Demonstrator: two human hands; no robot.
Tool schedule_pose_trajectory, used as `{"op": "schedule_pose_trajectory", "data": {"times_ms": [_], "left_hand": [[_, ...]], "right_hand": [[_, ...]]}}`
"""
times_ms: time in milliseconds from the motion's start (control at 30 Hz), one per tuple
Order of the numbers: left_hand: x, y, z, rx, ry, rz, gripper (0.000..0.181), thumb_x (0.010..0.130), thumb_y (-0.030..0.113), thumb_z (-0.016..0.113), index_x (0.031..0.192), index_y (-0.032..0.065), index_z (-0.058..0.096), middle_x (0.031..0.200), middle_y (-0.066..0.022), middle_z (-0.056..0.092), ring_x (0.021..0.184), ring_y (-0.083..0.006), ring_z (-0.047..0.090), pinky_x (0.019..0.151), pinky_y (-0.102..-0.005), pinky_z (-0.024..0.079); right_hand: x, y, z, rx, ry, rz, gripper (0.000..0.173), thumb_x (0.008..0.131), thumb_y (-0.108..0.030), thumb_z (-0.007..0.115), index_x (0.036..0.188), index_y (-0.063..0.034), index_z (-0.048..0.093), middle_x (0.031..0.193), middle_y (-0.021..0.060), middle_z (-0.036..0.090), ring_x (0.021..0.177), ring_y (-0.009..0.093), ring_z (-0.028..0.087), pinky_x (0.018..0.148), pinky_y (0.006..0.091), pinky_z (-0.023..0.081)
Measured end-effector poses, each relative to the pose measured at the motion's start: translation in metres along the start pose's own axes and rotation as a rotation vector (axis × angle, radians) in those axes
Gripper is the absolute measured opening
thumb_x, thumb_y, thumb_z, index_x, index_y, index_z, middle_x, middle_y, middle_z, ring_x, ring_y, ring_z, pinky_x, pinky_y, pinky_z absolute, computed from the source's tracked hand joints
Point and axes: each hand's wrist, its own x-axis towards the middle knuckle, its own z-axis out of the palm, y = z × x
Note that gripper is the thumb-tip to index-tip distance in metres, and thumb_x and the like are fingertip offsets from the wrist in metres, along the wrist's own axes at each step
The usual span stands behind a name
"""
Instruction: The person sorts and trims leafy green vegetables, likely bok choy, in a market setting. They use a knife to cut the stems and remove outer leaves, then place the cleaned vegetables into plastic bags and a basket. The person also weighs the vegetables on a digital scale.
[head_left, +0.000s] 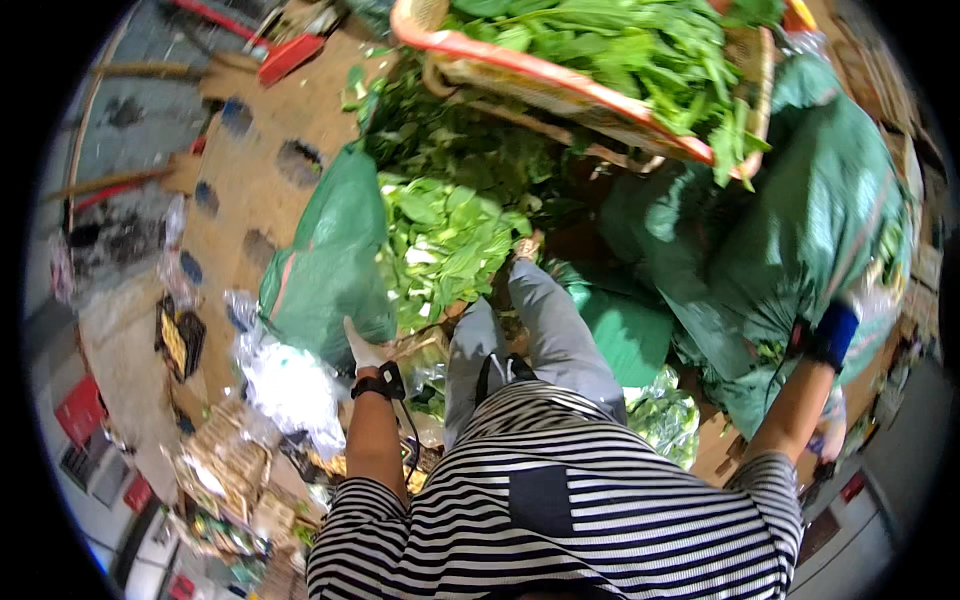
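My left hand (365, 351), in a pale glove, is by the lower end of a green woven sack (330, 247). Its thumb stands apart from the fingers, and nothing shows in its grasp. Beside that sack lies a heap of cut leafy greens (442, 247), close to my feet. Far to the right, my right hand (874, 291) is blurred against a large, bulging green woven sack (810, 187). Some greens (891, 244) show at the sack's side just above this hand. Whether its fingers grip anything is unclear.
A red-rimmed basket (555, 75) full of leafy greens (600, 45) stands ahead. Darker leaves (465, 135) lie below it. Clear plastic bags (292, 390) lie at left, with a red dustpan (291, 58) farther off. Bagged greens (664, 420) sit near my right hip.
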Motion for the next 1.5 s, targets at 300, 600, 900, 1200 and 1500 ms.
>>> {"op": "schedule_pose_trajectory", "data": {"times_ms": [300,600,900,1200,1500], "left_hand": [[0.249,0.009,-0.088,1.040,0.308,1.044,0.062,0.071,0.012,0.072,0.122,-0.0065,0.044,0.118,-0.0235,0.051,0.107,-0.0352,0.048,0.097,-0.0367,0.035],[0.452,0.000,-0.160,1.131,0.289,0.598,0.068,0.076,0.019,0.071,0.130,-0.0033,0.036,0.133,-0.0205,0.036,0.117,-0.0354,0.038,0.101,-0.0407,0.030],[0.423,-0.214,-0.091,0.811,-0.030,-0.033,0.068,0.076,0.020,0.071,0.130,-0.0034,0.036,0.133,-0.0208,0.036,0.117,-0.0358,0.038,0.101,-0.0408,0.030],[0.421,-0.243,-0.080,0.753,-0.120,-0.112,0.069,0.076,0.022,0.070,0.130,-0.0035,0.036,0.133,-0.0210,0.036,0.117,-0.0362,0.038,0.101,-0.0410,0.030],[0.432,-0.251,-0.134,0.662,0.055,-0.135,0.069,0.076,0.023,0.070,0.130,-0.0036,0.036,0.134,-0.0212,0.036,0.118,-0.0366,0.038,0.101,-0.0412,0.030]], "right_hand": [[-0.425,-0.230,0.208,0.850,-1.471,0.177,0.044,0.087,-0.023,0.059,0.123,-0.0011,0.049,0.125,0.0145,0.052,0.120,0.027,0.045,0.102,0.0346,0.032],[-0.628,-0.311,0.525,0.557,-1.576,0.022,0.090,0.076,-0.076,0.034,0.143,-0.0162,0.024,0.145,0.0159,0.027,0.132,0.033,0.027,0.106,0.0447,0.025],[-0.727,-0.300,0.538,0.733,-1.956,0.336,0.104,0.072,-0.081,0.035,0.145,-0.0100,0.012,0.147,0.0207,0.017,0.136,0.032,0.017,0.109,0.0437,0.018],[-0.797,-0.256,0.494,0.833,-2.204,0.609,0.101,0.072,-0.082,0.029,0.145,-0.0149,0.010,0.150,0.0133,-0.002,0.138,0.027,-0.003,0.111,0.0461,0.006],[-0.722,-0.249,0.479,0.708,-2.215,0.833,0.093,0.078,-0.072,0.040,0.143,-0.0097,0.019,0.147,0.0141,0.017,0.135,0.028,0.018,0.111,0.0441,0.014]]}}
